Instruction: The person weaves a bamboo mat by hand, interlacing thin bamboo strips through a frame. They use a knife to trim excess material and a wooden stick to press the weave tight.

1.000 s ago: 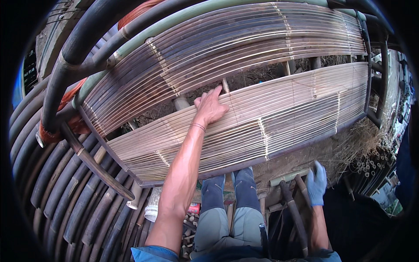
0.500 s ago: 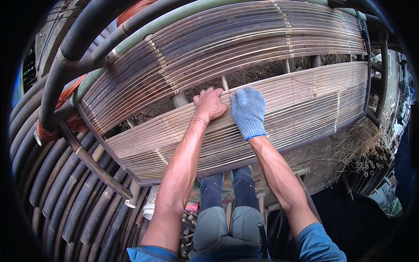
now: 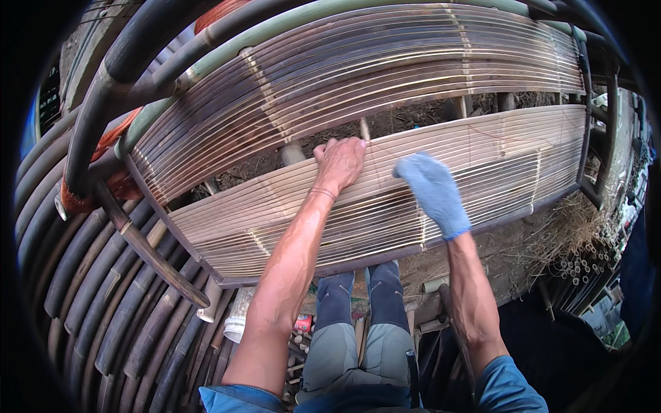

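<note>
My bare left hand (image 3: 341,164) is closed over the far edge of the nearer panel of pale bamboo slats (image 3: 275,195), its fingers curled at the top slat beside the gap. To its right, my right hand (image 3: 428,186) in a blue-grey knit glove hovers over the same slats, smeared by motion. Its fingers look bunched, and whether they hold anything cannot be made out. A thin reddish cord (image 3: 482,131) lies across the slats farther right. Beyond the gap lies a second panel of darker bamboo slats (image 3: 344,76), tied with pale cross strips.
Dark bamboo poles (image 3: 131,303) are stacked at the left, with a thick curved frame pole (image 3: 117,76) above them. A white bucket (image 3: 235,327) and a red can (image 3: 303,322) stand by my legs. Straw (image 3: 568,227) and cut bamboo ends (image 3: 585,265) lie at the right.
My gloved right hand has drawn away from beside my left hand, moving right and toward me. My left hand stays at the slat edge. The view has shifted slightly.
</note>
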{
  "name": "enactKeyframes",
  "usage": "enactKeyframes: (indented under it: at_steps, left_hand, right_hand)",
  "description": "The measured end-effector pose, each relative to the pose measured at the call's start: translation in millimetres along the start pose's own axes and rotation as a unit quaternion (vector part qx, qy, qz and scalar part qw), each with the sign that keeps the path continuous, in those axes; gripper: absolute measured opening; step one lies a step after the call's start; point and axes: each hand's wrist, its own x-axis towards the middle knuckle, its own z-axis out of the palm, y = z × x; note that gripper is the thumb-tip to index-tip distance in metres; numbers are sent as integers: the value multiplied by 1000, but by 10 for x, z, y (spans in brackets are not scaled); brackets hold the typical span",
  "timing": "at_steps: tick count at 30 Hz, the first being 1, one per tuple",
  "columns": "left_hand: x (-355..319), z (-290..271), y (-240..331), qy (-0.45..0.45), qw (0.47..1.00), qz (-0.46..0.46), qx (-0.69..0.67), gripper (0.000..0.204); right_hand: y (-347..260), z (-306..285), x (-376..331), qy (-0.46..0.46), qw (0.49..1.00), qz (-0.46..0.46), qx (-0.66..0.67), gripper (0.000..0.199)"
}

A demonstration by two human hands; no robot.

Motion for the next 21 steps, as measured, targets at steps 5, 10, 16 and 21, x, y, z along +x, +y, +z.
enactKeyframes:
  at_steps: [5, 10, 16, 21]
  left_hand:
    - [-51, 131, -8, 57, 998, 12, 17, 35]
    - [-48, 163, -10, 85, 996, 30, -3, 32]
    - [71, 85, -24, 52, 998, 10, 22, 37]
    - [10, 123, -109, 44, 999, 18, -8, 41]
  right_hand:
    - [-287, -533, 28, 59, 877, -76, 471, 32]
    - [484, -153, -144, -32, 900, -6, -435, 40]
    - [21, 754, -341, 48, 914, -300, -268, 12]
    - [700, -73, -447, -91, 976, -82, -180, 18]
